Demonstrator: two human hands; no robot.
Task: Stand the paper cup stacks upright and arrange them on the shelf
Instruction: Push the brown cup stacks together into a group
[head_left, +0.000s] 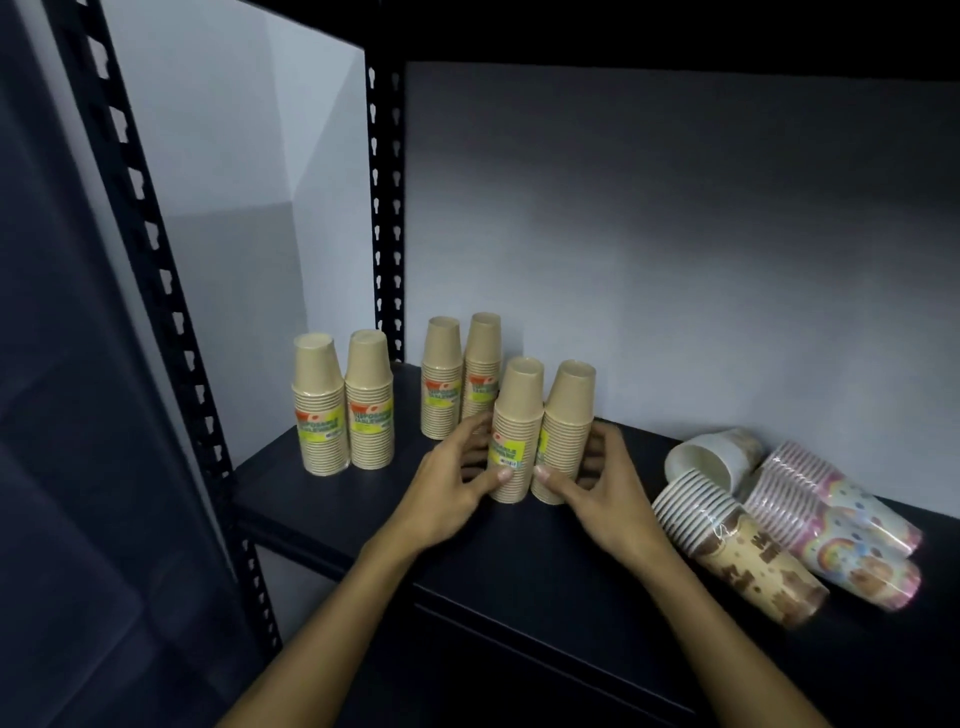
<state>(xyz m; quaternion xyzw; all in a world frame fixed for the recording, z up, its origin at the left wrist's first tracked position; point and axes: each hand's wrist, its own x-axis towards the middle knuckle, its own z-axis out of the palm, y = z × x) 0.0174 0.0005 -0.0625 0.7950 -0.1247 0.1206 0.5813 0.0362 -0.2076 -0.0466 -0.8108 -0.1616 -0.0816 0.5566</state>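
dim storage corner, pale matte wall (675, 234) behind a dark metal shelf (519, 571) with a smooth, flat board and black uprights (385, 208) punched with keyhole slots. on the board, three pairs of kraft-brown paper cup stacks, all standing upright and upside down, tapered like blunt cones, rims ribbed into tight rings, each wrapped with a yellow-and-orange label. far-left pair (343, 410) near the board's left edge, the two stacks touching side by side. back pair (462, 379) close to the rear upright, also touching. front pair (540, 431) in the middle of the board, just ahead of the back pair, held from both sides. left hand (457, 483) curled around the left stack of the front pair, thumb pressed on its lower front, fingers wrapped behind; grip part-closed on the ribbed rims. right hand (602, 483) mirrored on the right stack, thumb on its lower front, fingers bent round the far side; grip likewise part-closed on it. bare forearms reaching in from the lower edge. to the right, well apart from the hands, a loose heap lying on its side: a brown-printed stack (743, 556) with white ribbed rims, a glossy pastel rainbow-printed stack (831, 525) with pink rims beside and partly over it, and a white cup stack (717, 457) behind them, open mouth turned leftward.
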